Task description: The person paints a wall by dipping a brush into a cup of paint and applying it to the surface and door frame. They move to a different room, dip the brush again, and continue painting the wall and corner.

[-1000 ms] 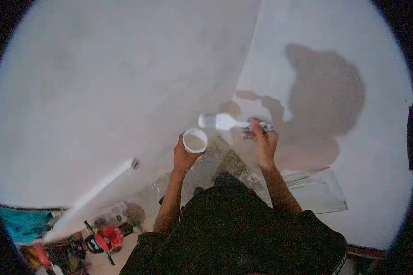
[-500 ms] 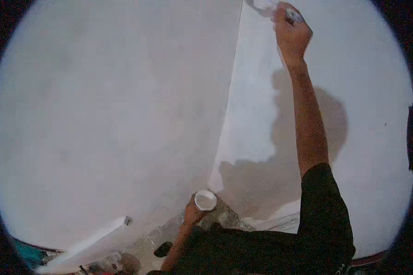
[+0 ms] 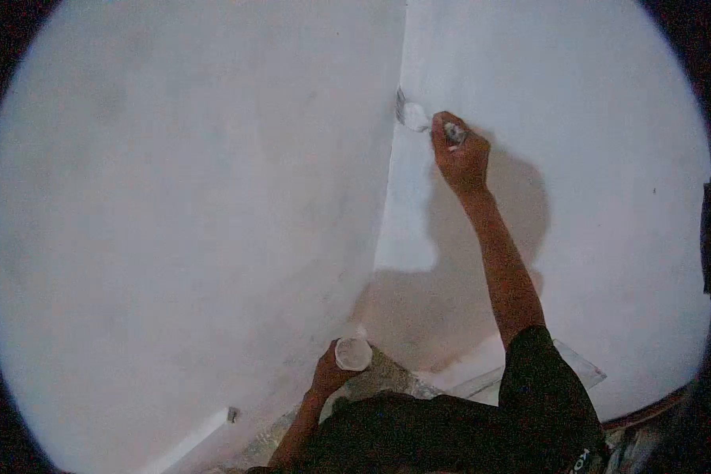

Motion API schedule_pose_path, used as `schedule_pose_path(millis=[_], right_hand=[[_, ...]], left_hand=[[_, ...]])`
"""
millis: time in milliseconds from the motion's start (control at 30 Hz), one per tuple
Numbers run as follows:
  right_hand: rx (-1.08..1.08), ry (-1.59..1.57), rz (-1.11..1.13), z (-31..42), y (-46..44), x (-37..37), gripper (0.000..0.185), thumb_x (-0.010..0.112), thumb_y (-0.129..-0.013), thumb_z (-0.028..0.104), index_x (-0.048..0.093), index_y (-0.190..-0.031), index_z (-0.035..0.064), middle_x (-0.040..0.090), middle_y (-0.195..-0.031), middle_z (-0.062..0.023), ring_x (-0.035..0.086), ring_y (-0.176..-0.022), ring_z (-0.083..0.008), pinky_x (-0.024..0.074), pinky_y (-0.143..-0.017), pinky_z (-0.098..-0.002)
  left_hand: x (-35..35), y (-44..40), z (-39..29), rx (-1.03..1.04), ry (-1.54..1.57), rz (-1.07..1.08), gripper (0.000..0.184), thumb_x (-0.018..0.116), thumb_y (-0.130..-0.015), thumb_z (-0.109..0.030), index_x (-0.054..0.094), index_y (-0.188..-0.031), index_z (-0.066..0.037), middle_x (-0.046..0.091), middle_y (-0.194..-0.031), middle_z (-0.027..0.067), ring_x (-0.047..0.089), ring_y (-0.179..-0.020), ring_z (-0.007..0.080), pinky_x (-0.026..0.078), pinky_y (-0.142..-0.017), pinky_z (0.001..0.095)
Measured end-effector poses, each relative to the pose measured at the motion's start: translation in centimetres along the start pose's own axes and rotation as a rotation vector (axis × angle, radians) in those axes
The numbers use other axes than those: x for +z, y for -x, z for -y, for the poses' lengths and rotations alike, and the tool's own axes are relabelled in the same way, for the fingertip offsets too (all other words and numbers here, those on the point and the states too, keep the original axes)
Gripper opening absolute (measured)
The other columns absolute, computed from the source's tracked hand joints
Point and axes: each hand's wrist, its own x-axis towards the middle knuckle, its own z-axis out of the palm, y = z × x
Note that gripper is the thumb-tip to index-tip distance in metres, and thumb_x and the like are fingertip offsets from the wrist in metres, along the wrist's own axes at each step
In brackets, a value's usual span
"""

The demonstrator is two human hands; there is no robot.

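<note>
Brush (image 3: 412, 116) has moved lower, the sleeve (image 3: 533, 375) partly hiding a panel (image 3: 584, 368).

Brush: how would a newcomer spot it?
Follow the wall corner up to the upper middle. There the right hand grips the brush, bristles toward the corner. Its bristles set it apart from the round white cup in the left hand.

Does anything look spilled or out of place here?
Nothing is plainly spilled or broken: the white cup in the left hand looks upright, and the right hand holds the brush near the wall corner. Only the floor looks odd, blotchy with pale and dark patches; their cause is unclear.
</note>
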Motion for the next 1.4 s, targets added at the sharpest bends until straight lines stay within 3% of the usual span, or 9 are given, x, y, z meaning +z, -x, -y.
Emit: schedule_pose_path(millis=[167,300,367,467,533,567,933,1000,1400], right_hand=[[-0.134,0.201,0.099,0.1,-7.4,-2.6,0.030,0.067,-0.098,0.033,0.073,-0.096,0.0038,0.073,-0.078,-0.0162,0.072,-0.069,-0.0302,0.0577,-0.065,-0.0399],[-0.301,0.466,0.020,-0.9,-17.8,-2.2,0.032,0.067,-0.100,0.035,0.075,-0.094,0.0037,0.070,-0.067,-0.0102,0.068,-0.061,-0.0191,0.0538,-0.061,-0.0349],[-0.165,0.289,-0.058,1.1,-20.9,-2.4,0.034,0.065,-0.097,0.027,0.070,-0.088,-0.0053,0.070,-0.079,-0.0224,0.067,-0.072,-0.0320,0.0541,-0.071,-0.0425],[-0.239,0.188,-0.197,1.6,-27.6,-2.2,0.036,0.067,-0.093,0.030,0.069,-0.081,-0.0043,0.068,-0.070,-0.0223,0.066,-0.064,-0.0372,0.0533,-0.065,-0.0455],[-0.648,0.416,-0.632,0.5,-31.6,-1.8,0.039,0.067,-0.093,0.030,0.066,-0.074,-0.0045,0.066,-0.068,-0.0241,0.064,-0.061,-0.0414,0.0510,-0.060,-0.0472],[-0.554,0.283,-0.578,0.5,-31.9,-2.0,0.042,0.067,-0.092,0.032,0.064,-0.072,-0.0043,0.065,-0.068,-0.0251,0.064,-0.062,-0.0435,0.0498,-0.059,-0.0491],[-0.227,0.127,-0.254,0.3,-13.2,0.3,0.035,0.065,-0.098,0.024,0.066,-0.079,-0.0051,0.066,-0.069,-0.0223,0.060,-0.057,-0.0248,0.0476,-0.058,-0.0410],[-0.426,0.289,-0.300,-2.9,-9.4,1.4,0.032,0.067,-0.100,0.037,0.075,-0.098,0.0057,0.070,-0.066,-0.0082,0.067,-0.061,-0.0164,0.0537,-0.061,-0.0339],[-0.304,0.097,-0.383,-2.5,-10.2,-1.8,0.035,0.066,-0.099,0.031,0.073,-0.086,-0.0003,0.068,-0.067,-0.0151,0.064,-0.059,-0.0203,0.0512,-0.060,-0.0380]], left_hand=[[0.1,0.9,2.2,0.310,-0.098,-0.079,0.084,0.095,-0.070,-0.043,0.051,-0.130,-0.005,0.071,-0.119,0.0186,0.069,-0.112,0.0382,0.058,-0.092,0.0476],[1.5,0.5,4.8,0.149,-0.084,0.015,0.093,0.096,-0.066,-0.040,0.048,-0.140,-0.009,0.070,-0.127,0.0178,0.069,-0.114,0.0385,0.056,-0.098,0.0451],[2.6,-0.3,7.7,0.051,-0.170,-0.020,0.094,0.096,-0.067,-0.039,0.047,-0.142,-0.009,0.071,-0.126,0.0167,0.070,-0.114,0.0373,0.056,-0.098,0.0449],[1.6,1.0,4.4,0.026,0.024,0.017,0.083,0.097,-0.068,-0.038,0.052,-0.130,-0.006,0.072,-0.120,0.0187,0.070,-0.113,0.0375,0.058,-0.093,0.0469],[2.2,1.3,5.4,0.036,0.034,-0.008,0.084,0.097,-0.067,-0.038,0.052,-0.130,-0.007,0.072,-0.119,0.0190,0.070,-0.113,0.0375,0.058,-0.093,0.0469],[2.5,1.4,6.2,0.040,0.042,-0.031,0.085,0.098,-0.066,-0.039,0.053,-0.131,-0.007,0.072,-0.119,0.0193,0.070,-0.114,0.0375,0.058,-0.093,0.0468],[5.6,-2.1,12.2,0.033,-0.077,-0.020,0.095,0.098,-0.064,-0.045,0.049,-0.135,-0.006,0.071,-0.123,0.0191,0.069,-0.114,0.0373,0.057,-0.096,0.0475],[5.1,-2.9,10.7,0.068,-0.057,0.016,0.092,0.097,-0.065,-0.048,0.051,-0.133,-0.006,0.070,-0.123,0.0178,0.069,-0.113,0.0367,0.057,-0.095,0.0488],[8.9,-4.3,13.9,0.132,-0.014,0.065,0.089,0.097,-0.066,-0.044,0.052,-0.134,-0.007,0.070,-0.124,0.0189,0.069,-0.116,0.0362,0.056,-0.097,0.0477]])
